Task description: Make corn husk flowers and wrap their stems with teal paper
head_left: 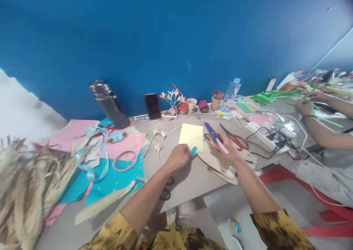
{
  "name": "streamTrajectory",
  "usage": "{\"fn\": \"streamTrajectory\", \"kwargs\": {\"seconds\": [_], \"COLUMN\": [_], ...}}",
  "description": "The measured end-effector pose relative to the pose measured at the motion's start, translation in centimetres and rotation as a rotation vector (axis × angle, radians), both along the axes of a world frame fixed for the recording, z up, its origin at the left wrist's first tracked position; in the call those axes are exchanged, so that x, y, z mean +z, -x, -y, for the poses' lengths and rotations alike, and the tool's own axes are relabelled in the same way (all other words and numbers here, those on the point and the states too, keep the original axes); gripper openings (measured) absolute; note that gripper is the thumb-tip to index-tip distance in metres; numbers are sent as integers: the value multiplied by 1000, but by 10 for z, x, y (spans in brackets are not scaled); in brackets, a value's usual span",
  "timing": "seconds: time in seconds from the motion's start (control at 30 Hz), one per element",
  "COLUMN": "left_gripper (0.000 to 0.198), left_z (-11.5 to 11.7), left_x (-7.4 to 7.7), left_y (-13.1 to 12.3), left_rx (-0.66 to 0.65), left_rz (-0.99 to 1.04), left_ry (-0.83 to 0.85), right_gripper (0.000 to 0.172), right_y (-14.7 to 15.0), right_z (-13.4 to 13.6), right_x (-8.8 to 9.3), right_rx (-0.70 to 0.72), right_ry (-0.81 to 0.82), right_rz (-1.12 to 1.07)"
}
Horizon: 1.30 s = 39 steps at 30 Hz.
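Observation:
My left hand is closed on a small blue strip, whose end sticks out past the fingers. Wrapped around a blue hot glue gun with a white glue stick at its back is my right hand. The gun's nozzle points away from me, beside a pale yellow sheet. Just left of that sheet lie cream husk flowers on thin stems. Red-handled scissors rest right of the gun. Below my right hand is a piece of cardboard; dark-handled scissors are partly hidden by my left forearm.
Dried corn husks, blue paper, pink paper and a tape roll cover the left. A flask, phone and bottle stand along the wall. Right are a power strip with cables and another person's hands.

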State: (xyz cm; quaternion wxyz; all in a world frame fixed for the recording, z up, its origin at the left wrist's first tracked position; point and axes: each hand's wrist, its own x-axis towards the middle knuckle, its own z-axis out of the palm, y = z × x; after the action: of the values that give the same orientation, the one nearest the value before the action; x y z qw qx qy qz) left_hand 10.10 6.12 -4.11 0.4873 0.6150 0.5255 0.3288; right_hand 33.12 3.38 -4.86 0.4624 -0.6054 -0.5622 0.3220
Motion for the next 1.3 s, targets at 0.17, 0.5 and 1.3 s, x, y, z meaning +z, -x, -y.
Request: {"fn": "streamTrajectory", "kwargs": {"seconds": [0.17, 0.5, 1.3], "left_gripper": [13, 16, 14], "left_z": [-17, 6, 9], "left_x": [11, 21, 12], "left_y": [-7, 21, 26], "left_rx": [72, 187, 106], "left_rz": [-54, 295, 130], "left_ry": [-40, 171, 4], "right_gripper": [50, 37, 38], "right_y": [-17, 35, 44], "right_z": [3, 52, 47], "right_x": [18, 32, 24], "right_rx": [-91, 210, 246], "right_ry": [-113, -13, -147], "right_rz": [-330, 205, 460]}}
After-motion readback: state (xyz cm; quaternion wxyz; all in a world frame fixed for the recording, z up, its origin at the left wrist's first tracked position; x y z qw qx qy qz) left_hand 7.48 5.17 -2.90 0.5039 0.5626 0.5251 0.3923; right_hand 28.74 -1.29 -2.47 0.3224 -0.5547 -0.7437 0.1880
